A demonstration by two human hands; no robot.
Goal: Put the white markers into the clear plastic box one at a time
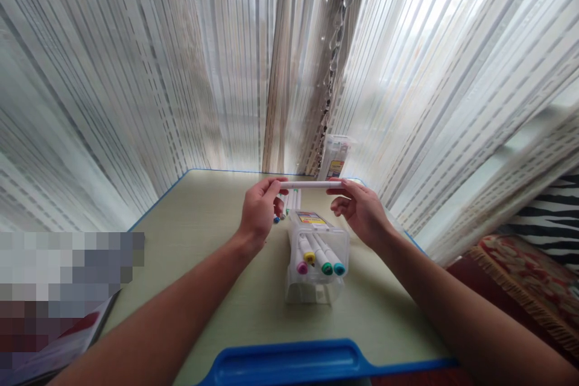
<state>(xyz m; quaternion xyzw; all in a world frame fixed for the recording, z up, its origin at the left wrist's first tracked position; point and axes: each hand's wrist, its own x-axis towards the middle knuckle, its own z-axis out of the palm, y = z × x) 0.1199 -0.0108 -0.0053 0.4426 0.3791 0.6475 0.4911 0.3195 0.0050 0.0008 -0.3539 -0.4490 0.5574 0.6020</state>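
Observation:
Both my hands hold one white marker point(309, 184) level above the table, one hand at each end. My left hand point(259, 209) pinches its left end with closed fingers. My right hand point(360, 209) grips its right end between thumb and fingers. Just below and in front lies a clear plastic marker case point(316, 256) on its side, open toward me, with several markers inside showing pink, yellow, green and teal caps. A few loose markers point(286, 205) lie on the table behind my left hand.
The pale green table point(203, 235) has a blue rim, with a blue tray edge point(289, 362) at the front. A second clear case point(335, 157) stands upright at the back by the sheer curtains. A book point(63, 344) lies at the left. Red fringed fabric point(520, 277) is on the right.

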